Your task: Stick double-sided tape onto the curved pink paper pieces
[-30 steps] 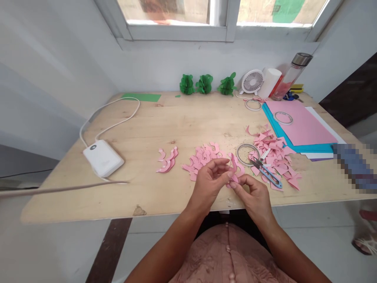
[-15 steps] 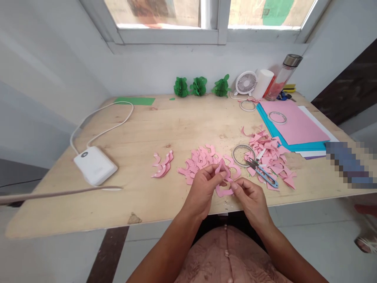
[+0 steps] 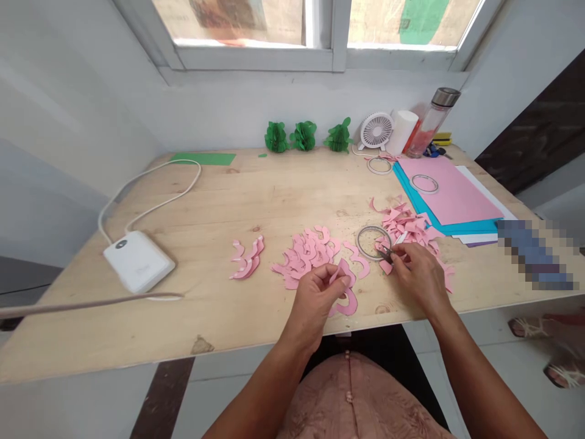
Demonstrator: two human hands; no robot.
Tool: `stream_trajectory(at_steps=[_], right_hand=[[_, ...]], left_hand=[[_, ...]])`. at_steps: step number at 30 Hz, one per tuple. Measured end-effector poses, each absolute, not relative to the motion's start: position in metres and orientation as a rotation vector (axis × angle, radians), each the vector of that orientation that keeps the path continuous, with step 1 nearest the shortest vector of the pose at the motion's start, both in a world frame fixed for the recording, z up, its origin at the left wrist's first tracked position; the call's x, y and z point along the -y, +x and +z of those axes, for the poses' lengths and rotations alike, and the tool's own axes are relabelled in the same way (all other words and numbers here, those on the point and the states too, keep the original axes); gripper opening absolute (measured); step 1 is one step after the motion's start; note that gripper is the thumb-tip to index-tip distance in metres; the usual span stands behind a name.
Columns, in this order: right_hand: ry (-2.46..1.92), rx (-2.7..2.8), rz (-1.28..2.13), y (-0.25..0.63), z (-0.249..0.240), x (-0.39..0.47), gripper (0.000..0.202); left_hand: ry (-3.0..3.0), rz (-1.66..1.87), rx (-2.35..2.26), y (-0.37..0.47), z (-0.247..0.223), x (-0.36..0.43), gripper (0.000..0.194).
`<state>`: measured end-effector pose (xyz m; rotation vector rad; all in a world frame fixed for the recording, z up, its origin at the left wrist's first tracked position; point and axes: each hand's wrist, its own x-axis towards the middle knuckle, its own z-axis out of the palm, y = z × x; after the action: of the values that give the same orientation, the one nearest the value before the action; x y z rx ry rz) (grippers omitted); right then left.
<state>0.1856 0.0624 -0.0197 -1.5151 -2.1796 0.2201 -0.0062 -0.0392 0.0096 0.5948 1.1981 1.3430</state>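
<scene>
Left grip pinches a pink cutout while the right covers the snips

My left grip [image 3: 315, 296] is clamped on a curvy pink cutout [image 3: 350, 302], thumb and fingers together at its upper part. The cutout is in front of me, near the front edge of the tabletop [image 3: 210, 207], its lower loops spreading below my fingertips; I cannot tell whether they touch the wood.

My right grip [image 3: 423, 274] is over the snips [image 3: 385, 253], fingers bent down to them and dark blades showing past my fingertips. My own hand hides the rest, so I cannot tell whether it has closed around them. The blade tips lie at the edge of a tape ring [image 3: 358, 242], with pink scraps [image 3: 406, 221] heaped behind and around my knuckles.

Just beyond my left hand is a pile of wavy pink pieces [image 3: 306, 253], and a loose curved piece [image 3: 364, 266] lies between that pile and the snips. Further left, apart from the pile, sits a small group of white-marked pink strips [image 3: 249, 263].

Toward the right, a pink sheet [image 3: 461, 204] lies over a blue one [image 3: 470, 229]. Along the wall I see three green paper figures [image 3: 303, 135], then a small white fan [image 3: 377, 130] to their right.
</scene>
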Motion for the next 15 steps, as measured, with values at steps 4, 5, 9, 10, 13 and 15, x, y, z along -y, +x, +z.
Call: stream_trajectory(at_steps=[4, 5, 9, 10, 13, 15], right_hand=[[-1.542, 2.309, 0.05, 0.184, -0.024, -0.072, 0.009], [-1.546, 2.331, 0.03, 0.183, -0.024, -0.073, 0.009], [-1.563, 2.391, -0.006, 0.179, -0.023, -0.075, 0.013], [-1.565, 2.402, -0.015, 0.178, -0.023, -0.076, 0.013], [-1.551, 2.429, -0.032, 0.177, -0.022, -0.077, 0.016], [-1.546, 2.429, -0.032, 0.176, -0.021, -0.078, 0.017]], left_hand=[[0.599, 1.338, -1.211, -0.006, 0.01, 0.041, 0.012], [0.599, 1.338, -1.212, -0.006, 0.011, 0.042, 0.012], [0.593, 1.337, -1.212, -0.006, 0.011, 0.042, 0.012], [0.592, 1.338, -1.21, -0.006, 0.011, 0.042, 0.012], [0.594, 1.34, -1.201, -0.006, 0.011, 0.042, 0.013], [0.595, 1.337, -1.202, -0.007, 0.011, 0.042, 0.013]])
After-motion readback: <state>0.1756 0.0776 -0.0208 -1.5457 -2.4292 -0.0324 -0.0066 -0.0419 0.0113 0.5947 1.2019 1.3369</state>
